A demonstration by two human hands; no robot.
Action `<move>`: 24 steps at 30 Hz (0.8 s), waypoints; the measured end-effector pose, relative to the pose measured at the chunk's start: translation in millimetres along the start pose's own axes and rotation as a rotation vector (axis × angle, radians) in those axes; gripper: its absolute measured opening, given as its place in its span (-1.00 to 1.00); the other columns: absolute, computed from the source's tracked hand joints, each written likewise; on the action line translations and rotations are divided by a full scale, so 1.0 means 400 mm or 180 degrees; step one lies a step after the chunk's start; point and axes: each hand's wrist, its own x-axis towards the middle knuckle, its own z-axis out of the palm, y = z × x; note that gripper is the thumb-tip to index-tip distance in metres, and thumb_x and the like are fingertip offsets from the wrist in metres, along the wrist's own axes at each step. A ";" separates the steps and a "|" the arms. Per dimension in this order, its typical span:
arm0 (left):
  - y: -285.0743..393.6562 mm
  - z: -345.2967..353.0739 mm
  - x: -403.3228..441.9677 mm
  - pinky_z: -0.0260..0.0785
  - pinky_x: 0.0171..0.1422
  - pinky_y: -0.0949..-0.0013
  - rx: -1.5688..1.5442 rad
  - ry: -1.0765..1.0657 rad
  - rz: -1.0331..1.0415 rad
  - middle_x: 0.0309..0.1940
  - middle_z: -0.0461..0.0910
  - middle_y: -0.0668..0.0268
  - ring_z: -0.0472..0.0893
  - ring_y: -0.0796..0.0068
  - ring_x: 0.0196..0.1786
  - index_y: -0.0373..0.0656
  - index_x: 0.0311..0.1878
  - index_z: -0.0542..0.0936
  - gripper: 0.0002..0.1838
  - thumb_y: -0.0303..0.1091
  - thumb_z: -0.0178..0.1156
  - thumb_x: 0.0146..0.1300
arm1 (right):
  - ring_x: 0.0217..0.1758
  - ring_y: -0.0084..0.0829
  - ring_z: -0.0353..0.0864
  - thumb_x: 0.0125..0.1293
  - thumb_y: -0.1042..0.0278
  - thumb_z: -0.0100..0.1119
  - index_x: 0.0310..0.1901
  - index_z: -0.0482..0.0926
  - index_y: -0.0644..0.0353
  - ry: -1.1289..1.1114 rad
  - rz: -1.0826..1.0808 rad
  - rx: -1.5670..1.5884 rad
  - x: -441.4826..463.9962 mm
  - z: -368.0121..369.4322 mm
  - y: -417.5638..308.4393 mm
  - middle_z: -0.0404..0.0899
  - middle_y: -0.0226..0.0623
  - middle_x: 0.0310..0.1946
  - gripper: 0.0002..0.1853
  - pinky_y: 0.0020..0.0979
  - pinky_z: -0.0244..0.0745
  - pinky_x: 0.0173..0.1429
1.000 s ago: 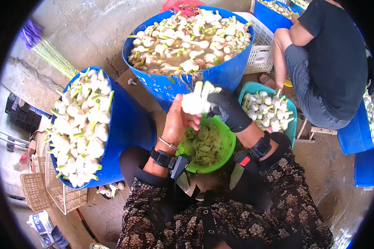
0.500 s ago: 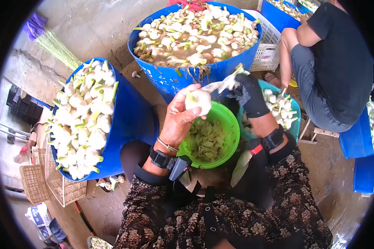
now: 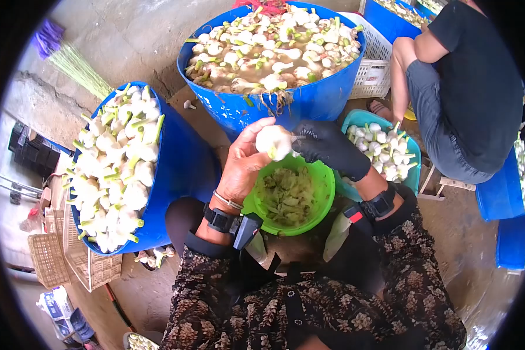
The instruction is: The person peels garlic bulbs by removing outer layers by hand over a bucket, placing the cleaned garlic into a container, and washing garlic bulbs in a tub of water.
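My left hand [image 3: 243, 163], bare, is closed around a white garlic bulb [image 3: 273, 142] held above a green basin [image 3: 321, 205]. The bulb's cut green stem points down toward the basin. On the bulb's right side, my right hand [image 3: 332, 149], in a black glove, has its fingers pinched at the root end, where a thin pale strand shows. Peeled leaves and skins [image 3: 286, 195] lie in the green basin. Just right of my right hand stands a turquoise basin [image 3: 414, 169] with garlic bulbs in it.
A big blue tub [image 3: 210, 105] of garlic in murky water stands ahead. Another blue barrel [image 3: 186, 169], heaped with garlic, is at the left. A person in dark clothes [image 3: 478, 87] sits at the right. White crates [image 3: 372, 79] and a broom [image 3: 79, 67] are near the wall.
My right hand pulled a pale strip of skin away to the right, then came back to the bulb without it. My left hand kept the bulb and turned it stem down.
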 end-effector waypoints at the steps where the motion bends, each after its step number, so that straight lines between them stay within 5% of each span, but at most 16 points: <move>1: 0.003 -0.006 0.002 0.40 0.16 0.40 -0.0165 0.0024 -0.0032 0.04 0.53 0.30 0.53 0.48 0.08 -0.15 0.27 0.35 -0.38 -0.69 0.08 0.07 | -0.48 -0.52 0.49 0.18 0.35 0.30 -0.18 0.55 0.22 0.0025 -0.0008 -0.0110 0.001 0.007 0.005 0.54 -0.27 -0.50 -0.78 -0.39 0.44 -0.35; 4: 0.019 0.012 -0.001 0.43 0.09 0.39 -0.0745 0.0077 0.0059 0.00 0.53 0.31 0.55 0.47 0.02 -0.15 0.25 0.38 -0.46 -0.60 0.11 0.15 | -0.54 -0.41 0.49 0.17 0.34 0.29 -0.28 0.55 0.24 0.0263 -0.0459 -0.0716 0.003 0.027 -0.017 0.52 -0.20 -0.55 -0.83 -0.34 0.41 -0.38; 8: -0.033 0.030 0.014 0.45 -0.02 0.46 -0.0189 0.0731 0.0390 -0.09 0.54 0.33 0.56 0.55 -0.11 -0.17 0.18 0.45 -0.63 -0.34 0.12 0.33 | -0.55 -0.26 0.48 0.17 0.35 0.27 -0.31 0.56 0.23 0.0575 -0.1181 -0.1344 -0.011 0.082 -0.037 0.52 -0.13 -0.53 -0.84 -0.33 0.40 -0.37; 11: -0.009 0.007 0.022 0.43 -0.09 0.51 -0.0164 0.0733 0.0268 -0.17 0.56 0.35 0.56 0.59 -0.18 -0.22 0.07 0.53 -0.71 -0.31 0.05 0.38 | -0.55 -0.33 0.49 0.18 0.34 0.27 -0.29 0.57 0.22 0.0318 -0.1246 -0.1126 -0.004 0.076 -0.020 0.54 -0.14 -0.52 -0.85 -0.34 0.40 -0.37; 15: 0.027 -0.006 0.023 0.40 -0.14 0.50 0.0632 0.0593 0.0661 -0.22 0.60 0.32 0.54 0.55 -0.20 -0.29 -0.09 0.61 -0.65 -0.17 0.04 0.40 | -0.55 -0.41 0.47 0.21 0.33 0.25 -0.31 0.57 0.24 0.0348 -0.0218 -0.0544 0.005 0.014 -0.008 0.54 -0.18 -0.55 -0.85 -0.34 0.39 -0.37; 17: 0.020 -0.045 0.036 0.36 0.09 0.30 0.0978 0.0164 0.1062 -0.04 0.59 0.15 0.52 0.35 -0.02 -0.33 -0.05 0.58 -0.56 -0.10 0.02 0.32 | -0.56 -0.44 0.44 0.23 0.32 0.24 -0.34 0.55 0.25 0.0468 -0.0081 -0.0435 0.006 0.003 0.023 0.53 -0.21 -0.58 -0.84 -0.35 0.38 -0.38; 21: 0.020 -0.022 0.035 0.11 0.44 0.02 -0.0393 -0.0026 0.0857 0.09 0.52 0.02 0.41 0.08 0.26 -0.37 0.19 0.45 -0.36 -0.09 0.00 0.12 | -0.48 -0.21 0.60 0.16 0.34 0.17 -0.31 0.61 0.20 -0.0022 -0.0473 -0.2870 0.003 -0.005 0.113 0.60 -0.18 -0.51 -0.87 -0.19 0.48 -0.32; 22: 0.026 -0.020 0.040 0.09 0.46 -0.01 -0.0792 -0.0081 0.0741 0.09 0.52 0.02 0.41 0.07 0.27 -0.37 0.20 0.44 -0.35 -0.09 0.00 0.11 | -0.37 -0.10 0.63 0.12 0.30 0.13 -0.26 0.63 0.11 -0.0715 -0.0200 -0.3468 -0.002 0.008 0.164 0.63 -0.18 -0.43 -0.82 -0.10 0.50 -0.27; 24: 0.037 -0.021 0.041 0.09 0.46 -0.06 -0.1324 -0.0130 0.0551 0.12 0.50 -0.01 0.38 0.04 0.30 -0.39 0.21 0.43 -0.33 -0.10 0.00 0.07 | -0.36 -0.11 0.64 0.13 0.27 0.11 -0.24 0.63 0.07 -0.0627 -0.0771 -0.3023 -0.052 0.055 0.209 0.64 -0.19 -0.41 -0.81 -0.11 0.50 -0.28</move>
